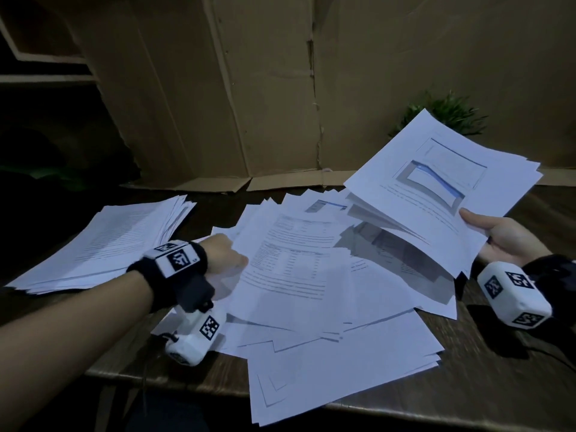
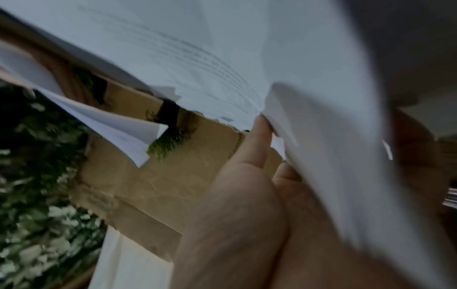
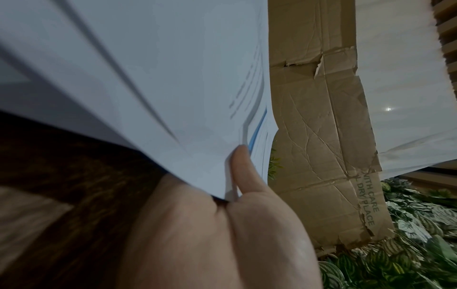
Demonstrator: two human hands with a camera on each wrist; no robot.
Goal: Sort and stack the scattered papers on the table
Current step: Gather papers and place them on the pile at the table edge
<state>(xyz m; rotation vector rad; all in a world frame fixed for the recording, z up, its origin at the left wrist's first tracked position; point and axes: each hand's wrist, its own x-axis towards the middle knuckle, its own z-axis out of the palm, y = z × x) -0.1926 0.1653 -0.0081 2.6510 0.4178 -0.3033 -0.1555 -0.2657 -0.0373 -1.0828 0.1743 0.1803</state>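
- The tabletop [image 1: 486,397] is carrying a loose heap [image 1: 311,307] of papers sprawling from its middle out over the near edge, and a neater stack [image 1: 103,241] lying toward the left edge, its long axis running from the near left toward the far middle.
- A cardboard sheet [image 1: 249,88] is standing along the far edge, with a plant [image 1: 445,113] showing at the far right.
- The right hand [image 1: 505,241] is holding a bundle [image 1: 436,188] of sheets up off the heap near the right edge, thumb on top and fingers underneath, pinching its near corner.
- The left hand [image 1: 223,255] is lying on the heap's left margin, fingers [image 2: 259,140] curling round the edge of a sheet there.
- The stack is sitting just left of the left hand and well apart from the right, so the left hand is probably the nearer one for passing sheets across.
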